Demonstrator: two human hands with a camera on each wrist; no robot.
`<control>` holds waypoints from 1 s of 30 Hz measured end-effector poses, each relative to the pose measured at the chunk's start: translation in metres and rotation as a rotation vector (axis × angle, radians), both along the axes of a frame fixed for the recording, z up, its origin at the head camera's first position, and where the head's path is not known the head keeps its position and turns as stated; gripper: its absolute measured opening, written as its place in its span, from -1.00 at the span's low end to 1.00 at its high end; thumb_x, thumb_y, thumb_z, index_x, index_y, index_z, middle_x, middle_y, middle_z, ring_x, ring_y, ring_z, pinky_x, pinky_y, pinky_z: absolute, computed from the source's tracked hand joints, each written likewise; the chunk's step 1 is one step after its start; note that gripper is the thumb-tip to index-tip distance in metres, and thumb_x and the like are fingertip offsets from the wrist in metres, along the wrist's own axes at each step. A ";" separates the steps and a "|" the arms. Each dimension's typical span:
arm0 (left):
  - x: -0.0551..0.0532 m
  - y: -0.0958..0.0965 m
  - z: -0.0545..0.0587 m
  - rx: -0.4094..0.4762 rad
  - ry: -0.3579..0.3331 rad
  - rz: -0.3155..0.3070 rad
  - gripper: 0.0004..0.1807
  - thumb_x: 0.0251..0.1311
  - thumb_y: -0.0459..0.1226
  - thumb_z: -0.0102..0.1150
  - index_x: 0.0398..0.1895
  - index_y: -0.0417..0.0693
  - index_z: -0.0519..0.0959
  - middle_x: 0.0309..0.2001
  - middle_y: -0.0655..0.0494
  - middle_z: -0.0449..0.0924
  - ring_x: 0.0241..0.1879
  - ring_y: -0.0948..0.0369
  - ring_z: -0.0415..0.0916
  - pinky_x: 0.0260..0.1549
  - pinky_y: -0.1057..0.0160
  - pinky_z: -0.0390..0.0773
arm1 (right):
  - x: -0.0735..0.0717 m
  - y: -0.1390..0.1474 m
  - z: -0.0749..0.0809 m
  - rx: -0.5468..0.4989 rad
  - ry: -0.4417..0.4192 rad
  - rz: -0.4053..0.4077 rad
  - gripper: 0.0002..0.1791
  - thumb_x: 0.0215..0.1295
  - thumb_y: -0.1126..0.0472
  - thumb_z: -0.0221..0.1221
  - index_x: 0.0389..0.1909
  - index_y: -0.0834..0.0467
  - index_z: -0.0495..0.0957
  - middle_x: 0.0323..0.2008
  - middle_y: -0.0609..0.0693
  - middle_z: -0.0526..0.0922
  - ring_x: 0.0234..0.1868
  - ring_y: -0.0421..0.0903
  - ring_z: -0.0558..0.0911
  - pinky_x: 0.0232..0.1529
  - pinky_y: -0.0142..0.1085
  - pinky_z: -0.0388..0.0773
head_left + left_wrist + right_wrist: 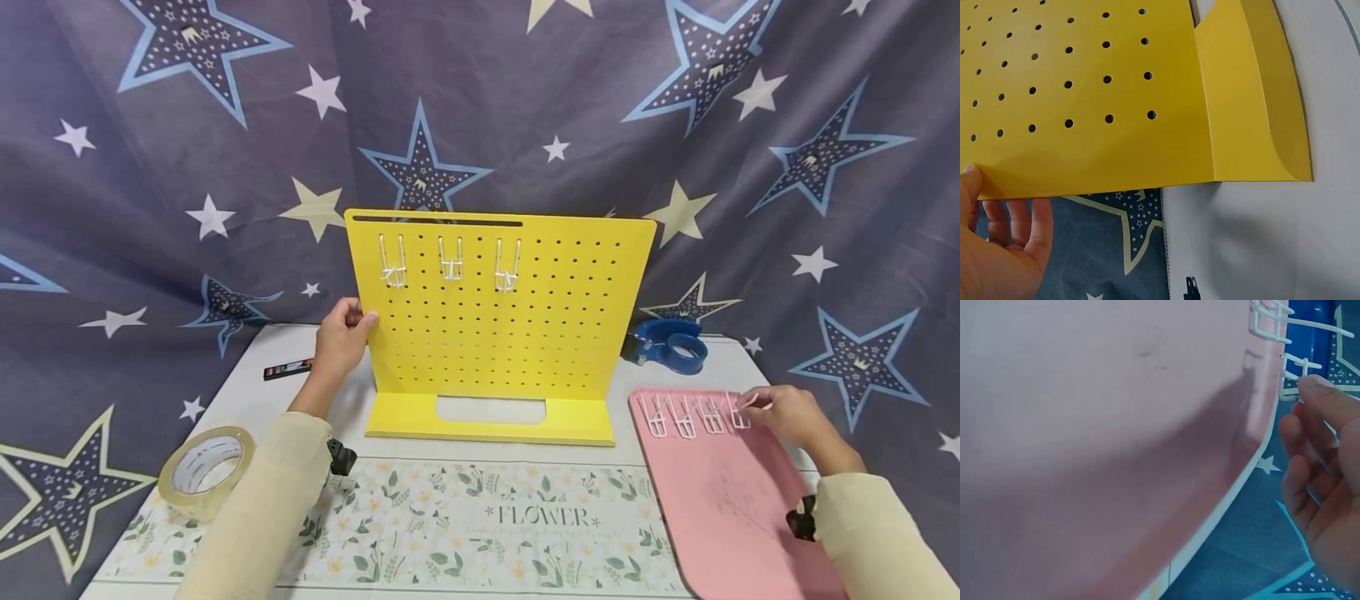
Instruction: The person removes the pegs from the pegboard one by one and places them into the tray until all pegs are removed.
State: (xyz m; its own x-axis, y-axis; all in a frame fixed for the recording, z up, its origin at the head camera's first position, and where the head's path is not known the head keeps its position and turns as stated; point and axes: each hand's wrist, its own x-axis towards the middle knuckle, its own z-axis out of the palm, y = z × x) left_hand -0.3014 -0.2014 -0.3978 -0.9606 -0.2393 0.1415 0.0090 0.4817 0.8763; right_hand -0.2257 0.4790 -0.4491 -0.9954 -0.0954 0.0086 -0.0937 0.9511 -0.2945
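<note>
A yellow pegboard [487, 333] stands upright on its own base, with three white wire hooks [506, 267] hung along its upper left part. My left hand [340, 342] grips the board's left edge, the thumb on the front face and the fingers behind it, as the left wrist view also shows. At the far right corner of a pink tray [720, 483], my right hand [791, 415] pinches a white wire hook [1283, 378] between thumb and fingertips. More white hooks [684, 421] lie in a row along the tray's far edge, left of that hand.
A blue tape dispenser [667, 346] sits behind the tray. On the left are a roll of clear tape [206, 472] and a small black box [287, 369]. A flower-printed mat [420, 517] covers the table's front. Star-patterned cloth [525, 100] hangs behind.
</note>
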 end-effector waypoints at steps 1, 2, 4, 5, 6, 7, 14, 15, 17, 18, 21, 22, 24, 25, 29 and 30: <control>0.000 0.000 0.000 0.000 -0.001 0.001 -0.73 0.47 -0.11 0.13 0.06 -0.05 0.43 -0.16 0.04 0.45 -0.20 0.14 0.44 -0.28 0.36 0.52 | -0.001 0.000 -0.002 -0.001 -0.013 -0.001 -0.85 0.24 0.09 0.35 -0.25 0.05 0.75 -0.28 0.08 0.77 -0.21 0.05 0.62 -0.16 -0.02 0.46; 0.000 0.000 0.000 0.000 -0.002 0.002 -0.73 0.47 -0.11 0.13 0.06 -0.05 0.43 -0.16 0.04 0.45 -0.20 0.14 0.44 -0.28 0.36 0.52 | -0.001 0.000 -0.003 -0.001 -0.024 -0.003 -0.85 0.24 0.08 0.36 -0.26 0.05 0.75 -0.28 0.07 0.77 -0.21 0.05 0.61 -0.16 -0.01 0.46; 0.000 0.000 0.001 0.005 -0.005 0.005 -0.73 0.47 -0.12 0.13 0.06 -0.05 0.43 -0.16 0.04 0.45 -0.20 0.14 0.44 -0.27 0.35 0.52 | -0.002 0.001 -0.007 -0.004 -0.038 -0.004 -0.86 0.23 0.08 0.37 -0.26 0.04 0.76 -0.29 0.05 0.77 -0.22 0.02 0.61 -0.15 -0.02 0.47; 0.000 0.001 0.001 0.005 -0.007 0.006 -0.73 0.47 -0.12 0.13 0.06 -0.05 0.43 -0.16 0.04 0.45 -0.20 0.14 0.44 -0.27 0.35 0.52 | -0.003 0.001 -0.008 -0.006 -0.042 0.000 -0.86 0.23 0.09 0.37 -0.27 0.05 0.75 -0.30 0.05 0.76 -0.24 0.01 0.60 -0.17 -0.04 0.47; 0.000 0.001 0.001 0.005 -0.009 0.008 -0.73 0.47 -0.12 0.13 0.06 -0.05 0.43 -0.16 0.04 0.45 -0.19 0.14 0.44 -0.27 0.35 0.52 | -0.003 0.001 -0.009 -0.009 -0.046 -0.001 -0.87 0.22 0.10 0.37 -0.28 0.05 0.75 -0.32 0.04 0.76 -0.25 -0.01 0.59 -0.18 -0.06 0.47; 0.000 0.001 0.001 0.005 -0.011 0.009 -0.73 0.47 -0.12 0.13 0.06 -0.05 0.43 -0.16 0.04 0.45 -0.19 0.14 0.44 -0.26 0.34 0.52 | -0.004 0.001 -0.010 -0.008 -0.047 -0.003 -0.88 0.22 0.11 0.37 -0.29 0.05 0.75 -0.33 0.03 0.76 -0.26 -0.02 0.59 -0.19 -0.09 0.46; -0.001 0.002 0.001 0.002 -0.012 0.011 -0.73 0.47 -0.12 0.12 0.07 -0.05 0.44 -0.16 0.04 0.45 -0.19 0.13 0.44 -0.23 0.30 0.53 | -0.004 0.002 -0.012 -0.042 -0.125 -0.056 -0.84 0.25 0.12 0.34 -0.24 0.11 0.75 -0.30 0.05 0.75 -0.22 0.04 0.57 -0.15 -0.01 0.49; -0.001 0.002 0.001 0.002 -0.012 0.011 -0.73 0.47 -0.12 0.12 0.07 -0.05 0.44 -0.16 0.04 0.45 -0.19 0.13 0.44 -0.23 0.30 0.53 | -0.004 0.002 -0.012 -0.043 -0.137 -0.062 -0.84 0.26 0.12 0.34 -0.23 0.11 0.74 -0.30 0.06 0.75 -0.22 0.05 0.57 -0.15 0.01 0.49; -0.001 0.002 0.001 0.000 -0.011 0.010 -0.73 0.47 -0.12 0.12 0.07 -0.05 0.44 -0.16 0.04 0.45 -0.19 0.14 0.44 -0.23 0.31 0.53 | -0.004 0.003 -0.012 -0.044 -0.154 -0.078 -0.84 0.28 0.11 0.33 -0.23 0.10 0.74 -0.29 0.05 0.75 -0.20 0.05 0.57 -0.13 0.02 0.50; 0.000 0.002 0.001 0.002 -0.011 0.010 -0.73 0.47 -0.12 0.12 0.07 -0.05 0.44 -0.16 0.04 0.45 -0.19 0.14 0.44 -0.23 0.31 0.53 | -0.004 0.003 -0.012 -0.047 -0.162 -0.083 -0.84 0.28 0.11 0.33 -0.22 0.11 0.74 -0.29 0.05 0.74 -0.19 0.06 0.57 -0.13 0.04 0.50; 0.000 0.002 0.002 0.003 -0.012 0.013 -0.73 0.47 -0.12 0.12 0.06 -0.05 0.43 -0.16 0.04 0.45 -0.18 0.14 0.44 -0.24 0.32 0.53 | -0.004 0.004 -0.012 -0.051 -0.164 -0.097 -0.83 0.29 0.12 0.33 -0.21 0.12 0.74 -0.28 0.07 0.75 -0.17 0.09 0.57 -0.10 0.09 0.50; 0.000 0.002 0.002 0.002 -0.013 0.016 -0.73 0.47 -0.12 0.12 0.06 -0.05 0.43 -0.16 0.04 0.45 -0.18 0.14 0.44 -0.24 0.32 0.53 | -0.004 0.004 -0.012 -0.055 -0.166 -0.101 -0.83 0.29 0.13 0.33 -0.20 0.13 0.74 -0.27 0.08 0.75 -0.17 0.10 0.57 -0.09 0.11 0.49; 0.000 0.002 0.002 0.001 -0.013 0.018 -0.73 0.47 -0.12 0.12 0.06 -0.05 0.43 -0.15 0.04 0.45 -0.18 0.13 0.44 -0.24 0.31 0.53 | -0.004 0.004 -0.012 -0.057 -0.166 -0.104 -0.82 0.29 0.13 0.32 -0.18 0.14 0.74 -0.26 0.10 0.75 -0.16 0.12 0.57 -0.07 0.14 0.49; -0.001 0.002 0.001 0.001 -0.014 0.018 -0.73 0.47 -0.12 0.11 0.07 -0.05 0.43 -0.15 0.04 0.45 -0.18 0.13 0.44 -0.23 0.31 0.54 | -0.004 0.004 -0.012 -0.055 -0.164 -0.103 -0.82 0.29 0.14 0.32 -0.18 0.14 0.74 -0.25 0.11 0.76 -0.15 0.13 0.58 -0.06 0.16 0.49; -0.001 0.002 0.001 0.004 -0.019 0.014 -0.72 0.47 -0.11 0.11 0.08 -0.05 0.43 -0.14 0.03 0.45 -0.17 0.13 0.44 -0.21 0.28 0.54 | -0.001 0.005 -0.008 -0.040 -0.160 -0.094 -0.79 0.29 0.13 0.31 -0.16 0.16 0.72 -0.22 0.17 0.76 -0.13 0.18 0.61 -0.06 0.21 0.50; -0.001 0.002 0.001 0.005 -0.022 0.012 -0.72 0.48 -0.11 0.11 0.08 -0.05 0.43 -0.13 0.02 0.45 -0.17 0.12 0.44 -0.20 0.28 0.54 | 0.000 0.006 -0.007 -0.037 -0.154 -0.095 -0.78 0.29 0.12 0.31 -0.15 0.17 0.71 -0.20 0.18 0.76 -0.12 0.19 0.61 -0.07 0.22 0.50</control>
State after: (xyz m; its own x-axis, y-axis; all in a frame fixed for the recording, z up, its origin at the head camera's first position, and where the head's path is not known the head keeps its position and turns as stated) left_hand -0.3023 -0.1996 -0.3969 -0.9604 -0.2518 0.1195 -0.0158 0.4771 0.8787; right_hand -0.2259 0.4846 -0.4564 -0.9897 -0.0034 -0.1430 0.0448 0.9419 -0.3329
